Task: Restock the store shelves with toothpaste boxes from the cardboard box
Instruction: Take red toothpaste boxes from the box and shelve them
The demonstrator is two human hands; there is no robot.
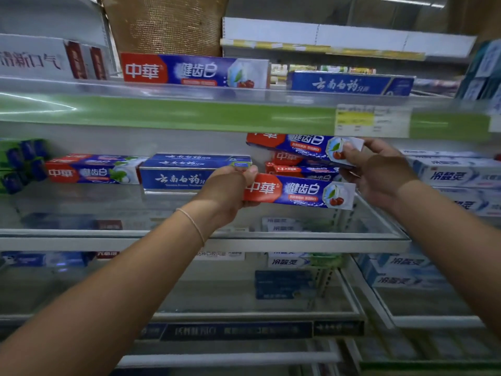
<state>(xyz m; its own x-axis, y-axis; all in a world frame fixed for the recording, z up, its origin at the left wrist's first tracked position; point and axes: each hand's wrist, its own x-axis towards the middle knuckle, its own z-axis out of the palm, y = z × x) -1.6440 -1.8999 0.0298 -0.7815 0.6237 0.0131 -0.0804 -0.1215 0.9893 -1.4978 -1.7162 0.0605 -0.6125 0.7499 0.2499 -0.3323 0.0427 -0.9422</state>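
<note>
Toothpaste boxes (298,191) in both hands (227,191)

a: what's the place like?
b: a shop aisle, tiered glass shelves (244,241) with white rims, a green strip (168,115) on the upper edge.
a: and above?
b: a brown woven panel (165,23), ceiling strip lights (406,1).

Single head-worn wide-angle view, facing forward and slightly down, close to the store shelves (206,241), both forearms reaching in from below.
</note>
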